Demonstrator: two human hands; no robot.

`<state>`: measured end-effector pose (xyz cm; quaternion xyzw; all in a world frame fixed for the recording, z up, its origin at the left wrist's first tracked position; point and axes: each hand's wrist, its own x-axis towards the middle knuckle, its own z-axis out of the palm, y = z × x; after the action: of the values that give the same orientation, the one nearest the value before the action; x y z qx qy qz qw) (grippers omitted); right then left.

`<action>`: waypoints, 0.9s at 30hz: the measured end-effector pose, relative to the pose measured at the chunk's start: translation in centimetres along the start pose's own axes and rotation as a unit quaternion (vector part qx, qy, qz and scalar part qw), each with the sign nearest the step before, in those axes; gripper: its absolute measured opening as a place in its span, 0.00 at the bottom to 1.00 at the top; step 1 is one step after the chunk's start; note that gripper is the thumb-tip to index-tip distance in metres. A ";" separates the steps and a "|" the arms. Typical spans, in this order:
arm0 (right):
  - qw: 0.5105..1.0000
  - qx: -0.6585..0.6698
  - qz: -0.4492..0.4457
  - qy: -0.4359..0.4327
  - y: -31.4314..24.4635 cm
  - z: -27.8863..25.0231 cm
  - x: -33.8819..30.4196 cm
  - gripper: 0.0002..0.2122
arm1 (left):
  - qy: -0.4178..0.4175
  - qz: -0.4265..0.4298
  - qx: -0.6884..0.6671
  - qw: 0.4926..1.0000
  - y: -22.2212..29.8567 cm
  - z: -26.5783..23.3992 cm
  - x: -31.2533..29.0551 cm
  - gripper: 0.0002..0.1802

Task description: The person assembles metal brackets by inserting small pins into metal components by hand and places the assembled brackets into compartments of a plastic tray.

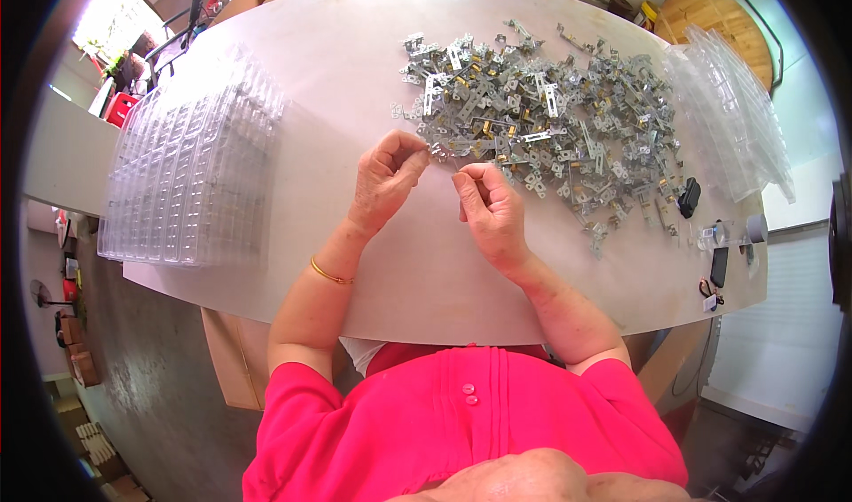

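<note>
– Grip?
– My left hand (388, 181) and right hand (494, 211) curl as if pinching; whether on anything, I cannot tell
– Risk?
– Metal parts (546, 116), heaped just beyond, may interlock; a hasty pull could then scatter them

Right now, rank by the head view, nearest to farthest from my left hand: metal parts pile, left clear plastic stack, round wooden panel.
1. Metal parts pile, ahead and right.
2. Clear plastic stack, left.
3. Round wooden panel, far right.

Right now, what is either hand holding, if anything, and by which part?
Left hand and right hand seem to pinch a small metal piece; where exactly cannot be told.
</note>
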<state>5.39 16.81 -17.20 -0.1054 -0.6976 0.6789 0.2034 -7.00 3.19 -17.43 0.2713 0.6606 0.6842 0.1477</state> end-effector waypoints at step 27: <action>0.992 0.080 0.095 -0.031 -0.1 -0.3 0.3 0.08 | 0.000 0.270 0.209 0.940 0.5 0.4 -0.1 0.08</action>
<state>5.30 17.19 -17.08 -0.1337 -0.6340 0.7515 0.1243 -6.63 3.49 -16.94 0.4642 0.6909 0.5447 -0.1023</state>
